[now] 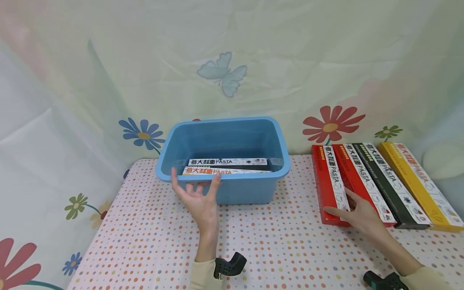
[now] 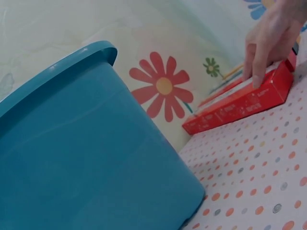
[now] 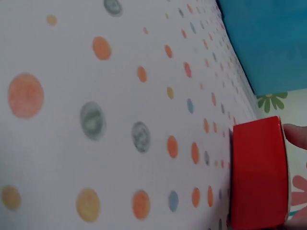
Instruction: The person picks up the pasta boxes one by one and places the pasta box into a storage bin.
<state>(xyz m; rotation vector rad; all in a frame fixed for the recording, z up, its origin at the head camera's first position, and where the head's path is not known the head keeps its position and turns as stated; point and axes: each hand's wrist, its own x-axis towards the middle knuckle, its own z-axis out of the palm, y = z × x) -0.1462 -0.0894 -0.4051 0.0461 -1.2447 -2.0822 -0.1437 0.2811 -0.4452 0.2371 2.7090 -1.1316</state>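
Observation:
A blue plastic tub (image 1: 239, 191) stands at the table's back, with a dark pasta box (image 1: 228, 162) and an orange-lettered pasta box (image 1: 224, 171) lying inside. At its front rim, my left hand (image 1: 201, 203) has the thumb and one outer finger over the edge and the other fingers bent beneath the lip. On the right, my right hand (image 1: 362, 213) grips the near end of the leftmost red pasta box (image 1: 326, 181), thumb on its left side and fingers on its right. The right wrist view shows that box's red end (image 3: 259, 172) close up.
Beside the held box lie another red pasta box (image 1: 357, 181), a black one (image 1: 391, 187) and a yellow one (image 1: 420, 187), side by side. A dotted cloth (image 1: 145, 241) covers the table. A flowered curtain (image 1: 253, 60) hangs directly behind.

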